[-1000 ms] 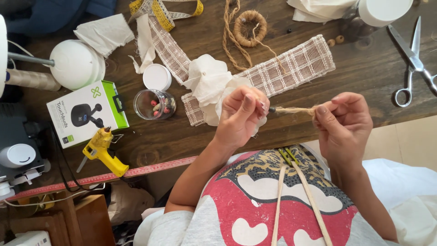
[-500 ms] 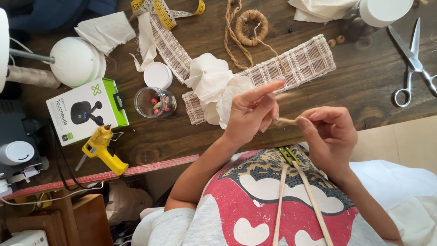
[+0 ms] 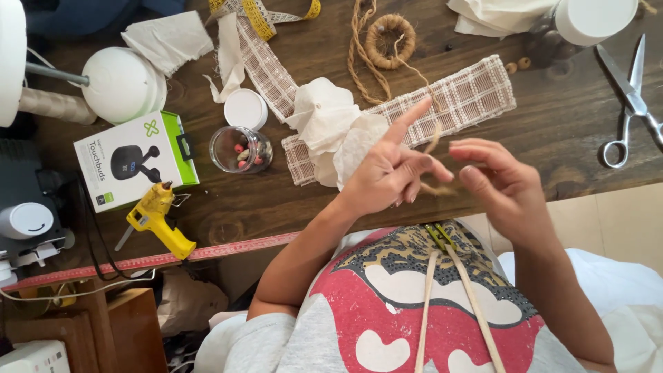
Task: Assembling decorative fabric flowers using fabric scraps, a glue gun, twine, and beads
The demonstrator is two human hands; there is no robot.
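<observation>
1. Left hand [image 3: 387, 173]: raised over the table edge, index finger stretched up and out, the other fingers curled loosely; a strand of twine [image 3: 434, 148] runs by the fingertips (whether it is pinched, I cannot tell).
2. Right hand [image 3: 501, 183]: just beside the left, fingers half curled toward it, tips near the twine; a firm hold does not show.
3. Twine: thin, tan, between the two hands, above the dark wooden table [image 3: 552, 152].
4. Checked ribbon [image 3: 469, 97]: flat on the table behind the hands, its left end under a bunch of white cloth [image 3: 331, 124].
5. Twine ring [image 3: 390, 40]: farther back, loose strands trailing from it.
6. Scissors [image 3: 628, 103]: far right, well apart.
7. Glass jar [image 3: 238, 150]: on its side, beads inside, white lid [image 3: 245, 109] next to it.
8. Yellow glue gun [image 3: 159, 217]: near the front edge, beside a white and green box [image 3: 135, 159].
9. Two sticks [image 3: 449, 297]: lying on the person's shirt.
</observation>
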